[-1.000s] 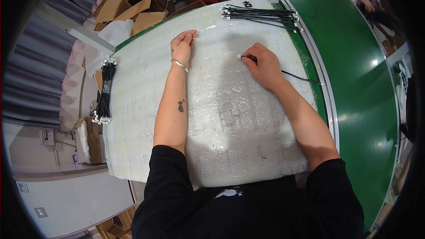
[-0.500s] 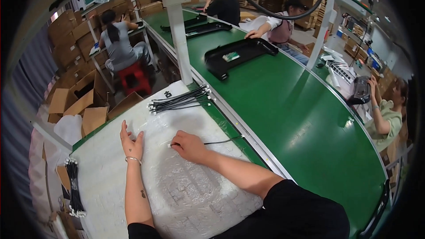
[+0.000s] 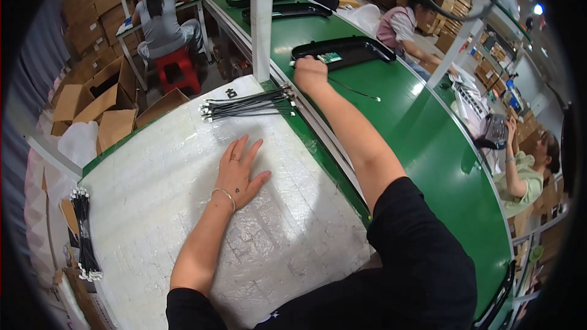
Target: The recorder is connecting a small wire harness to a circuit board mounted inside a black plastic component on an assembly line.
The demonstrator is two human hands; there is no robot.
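Note:
My right hand [image 3: 310,74] reaches over the green conveyor belt, fingers closed on a thin black cable [image 3: 353,90]. One white plug shows at the fingertips, and the cable's other end trails off to the right over the belt. Right beside that hand lies a black plastic housing [image 3: 361,54] with a small green circuit board [image 3: 331,57] on it; whether the hand touches the housing I cannot tell. Above the white plastic-covered table [image 3: 153,195], my left hand [image 3: 240,174] is open, fingers spread, holding nothing. A bundle of black cables [image 3: 247,104] with white plugs lies beyond it.
A second cable bundle [image 3: 84,232] hangs by the table's left edge. A white post [image 3: 262,21] rises between table and belt. More black housings [image 3: 287,10] sit farther up the belt. Several people work around it; open cardboard boxes [image 3: 101,101] stand at left.
My right hand has carried the cable from the table out over the belt to the black housing. My left hand has shifted right across the table. The view has tilted slightly.

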